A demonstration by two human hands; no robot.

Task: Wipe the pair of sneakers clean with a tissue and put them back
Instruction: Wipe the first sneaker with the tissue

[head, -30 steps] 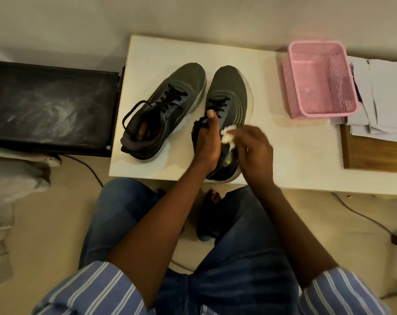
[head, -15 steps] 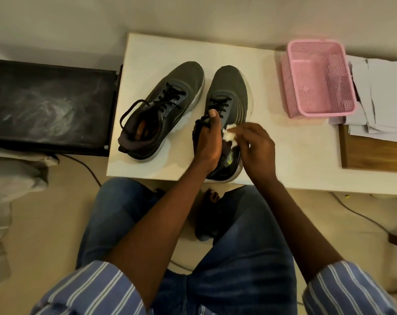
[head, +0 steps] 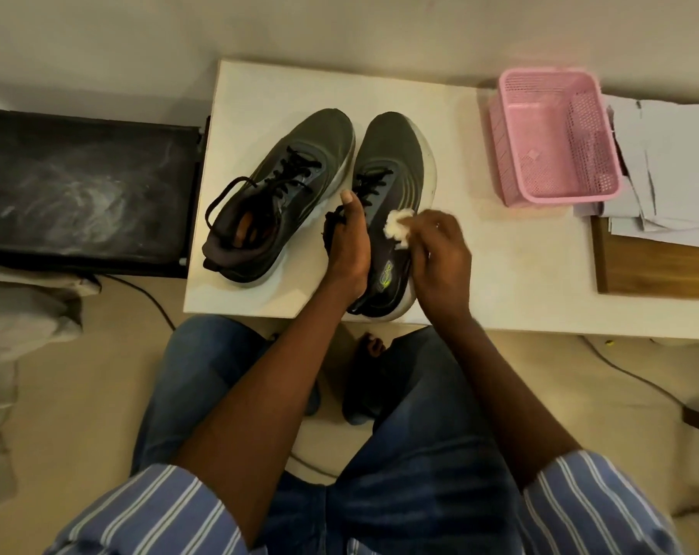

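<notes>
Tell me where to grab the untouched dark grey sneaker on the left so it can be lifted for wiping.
Grip the dark grey lace-up sneaker at its heel collar, coming from the near side, fingers inside the opening and thumb outside. The shoe lies angled with the heel toward the person and the mouth gaping open, so that rim is probably the easiest hold on the white table.

Pink mesh basket (head: 556, 138) on white table (head: 520, 274), loose papers (head: 668, 170) beside it, dusty black case (head: 83, 190) left

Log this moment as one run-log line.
left hand steadies right sneaker | right hand wipes with tissue | left sneaker untouched
</notes>
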